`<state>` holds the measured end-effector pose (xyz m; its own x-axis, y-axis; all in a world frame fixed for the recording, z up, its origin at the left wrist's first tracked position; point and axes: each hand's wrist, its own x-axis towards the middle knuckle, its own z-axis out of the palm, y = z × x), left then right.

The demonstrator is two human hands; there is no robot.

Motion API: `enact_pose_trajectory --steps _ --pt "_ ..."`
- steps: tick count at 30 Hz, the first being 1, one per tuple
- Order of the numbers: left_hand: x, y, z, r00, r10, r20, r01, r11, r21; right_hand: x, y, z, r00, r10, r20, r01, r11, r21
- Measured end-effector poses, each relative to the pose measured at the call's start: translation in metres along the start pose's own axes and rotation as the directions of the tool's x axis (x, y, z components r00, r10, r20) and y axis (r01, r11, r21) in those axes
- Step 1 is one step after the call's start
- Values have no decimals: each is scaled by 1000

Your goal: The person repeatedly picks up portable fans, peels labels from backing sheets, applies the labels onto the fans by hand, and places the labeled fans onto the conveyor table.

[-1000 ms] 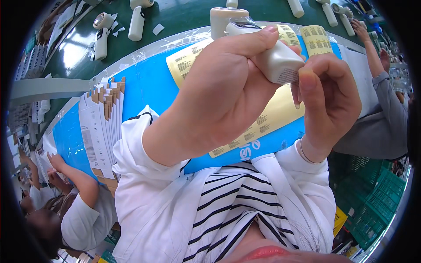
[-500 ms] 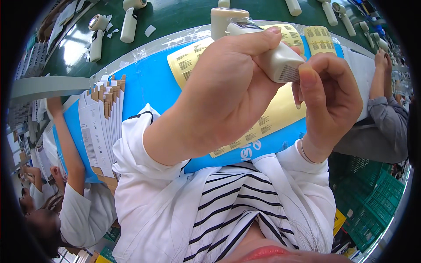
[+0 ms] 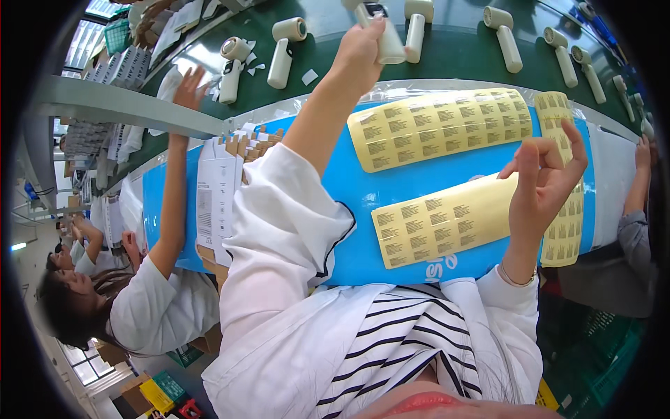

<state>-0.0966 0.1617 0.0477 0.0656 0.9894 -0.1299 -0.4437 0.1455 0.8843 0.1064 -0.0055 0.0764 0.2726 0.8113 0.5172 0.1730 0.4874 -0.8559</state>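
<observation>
White plastic is in my left hand (image 3: pixel 357 57): a handheld fan (image 3: pixel 389 45), gripped around its handle. Half a second ago I had it close in front of me, its base at my right fingers; now my left arm is stretched out, and the fan is over the green bench (image 3: pixel 321 43), beyond the far edge of the blue mat (image 3: pixel 405 185). My hands are well apart, so I judge that the handling at the base is finished or paused.

The fan's long axis runs slantwise: the base points back toward me and a little right, the head end away, partly cut off by the picture's edge. Its dark panel faces up. Just to its right lies another fan (image 3: pixel 415 38); whether mine touches the bench I cannot tell.

My right hand (image 3: pixel 544 174) hangs at the right end of the near label sheet (image 3: pixel 447 220), beside the label strip (image 3: pixel 562 230) along the mat's right edge. Its fingers are loosely bent; I cannot tell whether thumb and forefinger pinch anything.
</observation>
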Motion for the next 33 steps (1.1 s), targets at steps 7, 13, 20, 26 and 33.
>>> enact_pose_trajectory --steps 7,13,20,26,33 --pt "53 -16 -90 882 460 -104 167 -100 981 -18 3 -16 997 54 52 -47 991 -125" --pt "55 20 -165 809 421 -411 565 -361 742 -26 15 -45 994 79 73 -52 949 -310" --pt "-11 55 -118 929 328 -169 -202 835 513 -48 10 -44 916 128 381 50 904 -425" --pt "-137 -47 6 913 18 406 -107 975 196 -72 42 -37 916 180 358 62 820 -569" --pt "-181 -99 4 908 -5 419 -91 973 210 -72 24 -26 898 158 412 137 788 -600"
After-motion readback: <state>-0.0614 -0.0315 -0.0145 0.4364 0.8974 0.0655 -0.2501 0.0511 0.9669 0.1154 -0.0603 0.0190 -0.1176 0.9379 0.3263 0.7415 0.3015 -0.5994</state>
